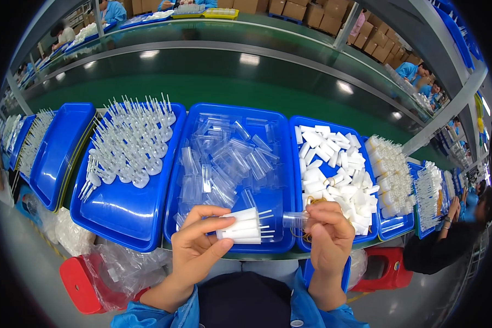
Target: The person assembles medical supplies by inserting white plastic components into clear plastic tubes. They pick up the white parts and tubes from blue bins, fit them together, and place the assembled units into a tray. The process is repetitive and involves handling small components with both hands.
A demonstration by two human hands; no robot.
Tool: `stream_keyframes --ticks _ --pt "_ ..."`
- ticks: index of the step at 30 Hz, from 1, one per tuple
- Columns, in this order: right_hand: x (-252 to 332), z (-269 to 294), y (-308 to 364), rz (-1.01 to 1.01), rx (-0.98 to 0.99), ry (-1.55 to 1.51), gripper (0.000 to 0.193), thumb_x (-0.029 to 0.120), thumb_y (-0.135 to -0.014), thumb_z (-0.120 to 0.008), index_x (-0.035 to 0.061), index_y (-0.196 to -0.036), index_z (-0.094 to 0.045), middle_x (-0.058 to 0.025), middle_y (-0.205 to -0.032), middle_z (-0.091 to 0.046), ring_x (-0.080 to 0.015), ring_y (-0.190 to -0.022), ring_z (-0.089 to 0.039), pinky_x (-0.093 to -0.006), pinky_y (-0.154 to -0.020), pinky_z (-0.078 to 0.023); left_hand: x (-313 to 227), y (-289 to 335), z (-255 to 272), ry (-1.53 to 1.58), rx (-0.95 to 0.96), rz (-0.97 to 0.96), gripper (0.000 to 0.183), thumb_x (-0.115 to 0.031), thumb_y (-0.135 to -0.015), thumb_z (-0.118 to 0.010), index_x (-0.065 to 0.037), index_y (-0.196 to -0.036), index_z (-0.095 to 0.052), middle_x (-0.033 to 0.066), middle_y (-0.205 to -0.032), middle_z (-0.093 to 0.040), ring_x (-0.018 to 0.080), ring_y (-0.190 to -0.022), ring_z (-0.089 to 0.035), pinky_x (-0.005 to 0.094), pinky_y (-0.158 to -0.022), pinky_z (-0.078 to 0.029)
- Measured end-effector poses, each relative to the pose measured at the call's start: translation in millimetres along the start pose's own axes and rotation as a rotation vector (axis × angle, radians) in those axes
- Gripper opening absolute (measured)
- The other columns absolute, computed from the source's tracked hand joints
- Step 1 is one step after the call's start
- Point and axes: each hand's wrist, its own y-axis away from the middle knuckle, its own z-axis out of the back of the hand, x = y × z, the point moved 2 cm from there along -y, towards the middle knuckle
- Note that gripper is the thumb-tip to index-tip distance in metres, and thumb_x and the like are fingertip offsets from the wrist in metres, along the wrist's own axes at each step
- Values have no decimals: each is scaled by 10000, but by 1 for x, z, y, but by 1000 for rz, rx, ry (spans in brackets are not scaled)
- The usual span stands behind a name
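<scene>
My left hand [194,249] is closed round a small bundle of white plastic sleeves [240,225] with thin translucent stems poking out toward the right. A short clear plastic tube [295,220] is pinched between the thumb and fingers of my right hand [332,232], its free end pointing at the bundle. The tube and the stem tips are a small gap apart. Both hands hover over the front of a blue tray [173,183] holding many loose clear tubes [224,164]. Tan rubber bands [302,236] show beside my right fingers.
To the left, a blue tray [120,232] carries stemmed translucent parts [131,142]. On the right, another blue tray [296,147] holds white sleeves [333,153], with bundled pieces [388,175] beyond. A green conveyor belt [213,76] runs behind. Red stools [82,284] stand below; a co-worker's arm [445,232] is at right.
</scene>
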Motion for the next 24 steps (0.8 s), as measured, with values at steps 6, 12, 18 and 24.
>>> stream_keyframes --ticks 6,12,18,24 --pt "-1 15 10 -101 -35 49 225 -43 -837 -665 -91 -1055 -637 -180 -1055 -604 -140 -743 -599 -238 -648 -484 3 -4 -2 -15 -2 -6 325 131 -838 -618 92 -1160 -618 196 -1261 -463 281 -1155 -567 380 -959 -541" --pt "-5 6 -1 -118 20 77 170 -44 -843 -666 -86 -1007 -667 -176 -1019 -598 -158 -776 -625 -245 -643 -537 7 -5 -3 -47 -3 10 317 127 -835 -629 92 -1149 -627 185 -1256 -466 284 -1151 -576 385 -957 -542" --pt "-6 -2 -3 -123 -7 142 143 -28 -831 -673 -79 -963 -688 -177 -999 -602 -166 -739 -631 -244 -650 -548 7 -3 -3 -27 -12 -1 314 119 -833 -643 89 -1146 -636 182 -1250 -472 287 -1133 -597 385 -959 -541" --pt "-2 -2 -2 -148 66 153 169 -57 -808 -687 -76 -976 -697 -168 -950 -617 -163 -735 -634 -238 -650 -527 11 -2 -4 -37 -12 0 311 97 -833 -664 82 -1142 -644 177 -1242 -482 280 -1097 -621 361 -935 -558"
